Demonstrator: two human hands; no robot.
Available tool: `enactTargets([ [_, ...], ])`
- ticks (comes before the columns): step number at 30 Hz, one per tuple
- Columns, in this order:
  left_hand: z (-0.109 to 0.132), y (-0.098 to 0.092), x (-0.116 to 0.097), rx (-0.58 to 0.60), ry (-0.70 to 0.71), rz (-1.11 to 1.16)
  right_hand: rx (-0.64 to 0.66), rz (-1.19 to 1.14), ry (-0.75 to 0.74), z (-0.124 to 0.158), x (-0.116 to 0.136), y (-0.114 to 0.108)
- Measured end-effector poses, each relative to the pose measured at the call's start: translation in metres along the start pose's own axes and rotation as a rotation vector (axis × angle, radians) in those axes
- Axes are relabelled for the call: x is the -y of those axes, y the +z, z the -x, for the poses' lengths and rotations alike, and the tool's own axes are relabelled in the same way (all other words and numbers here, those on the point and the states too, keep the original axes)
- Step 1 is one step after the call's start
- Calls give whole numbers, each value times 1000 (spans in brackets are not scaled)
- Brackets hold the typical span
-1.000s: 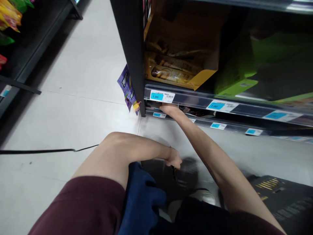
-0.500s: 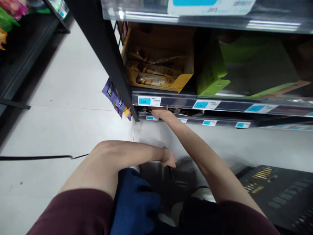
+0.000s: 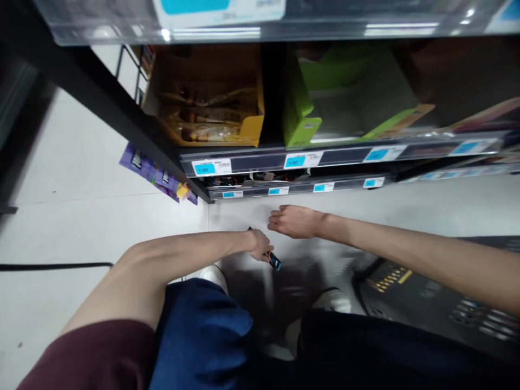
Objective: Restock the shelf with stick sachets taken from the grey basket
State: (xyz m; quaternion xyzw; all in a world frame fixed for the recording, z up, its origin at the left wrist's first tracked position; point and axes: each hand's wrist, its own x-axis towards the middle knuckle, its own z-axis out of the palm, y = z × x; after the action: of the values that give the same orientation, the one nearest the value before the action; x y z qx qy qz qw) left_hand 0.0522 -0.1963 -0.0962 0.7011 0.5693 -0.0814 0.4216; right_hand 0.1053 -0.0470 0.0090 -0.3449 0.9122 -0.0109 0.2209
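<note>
Left grip (image 3: 259,245) holding a slim dark packet (image 3: 274,261) on the slant

Nearest, white shoes (image 3: 333,301) are resting on the floor (image 3: 239,212). Ahead of them, over the floor, the packet is showing a mostly black surface with touches of orange and a blue-and-white end; its print is too small to be read. Its long axis is running diagonally: the blue end is pointing back toward the person and to the right, while a dark end is poking out behind the fingers, roughly toward the left front corner of the bottom shelf (image 3: 258,194). The left grip is wrapping the packet's middle. Just beside it, the right grip (image 3: 298,221) is pointing leftward with curling fingers; whether it is holding anything, I cannot tell. Beyond both, the bottom shelf is stretching across, its front edge standing apart from the packet. Above its left end, a yellow box (image 3: 252,130) and a green box (image 3: 304,130) are sitting on the next shelf (image 3: 260,163).
</note>
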Motion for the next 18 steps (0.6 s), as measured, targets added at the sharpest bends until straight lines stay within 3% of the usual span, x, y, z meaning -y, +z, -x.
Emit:
enactTargets([
  [4,-2,-16,2,-82,18,27,18,-320,358,52,-8,47],
  [8,-9,-31,6,-276,-45,235,-53,-1042,744,67,-2,101],
  [10,-14,-36,8,-358,-81,388,-199,-1393,883,64,5,120],
  [14,-23,-36,6,-377,-127,768,-600,-1805,933,53,10,129],
  [18,-29,-34,0,-348,-121,1200,-785,-1744,992,49,-5,118],
])
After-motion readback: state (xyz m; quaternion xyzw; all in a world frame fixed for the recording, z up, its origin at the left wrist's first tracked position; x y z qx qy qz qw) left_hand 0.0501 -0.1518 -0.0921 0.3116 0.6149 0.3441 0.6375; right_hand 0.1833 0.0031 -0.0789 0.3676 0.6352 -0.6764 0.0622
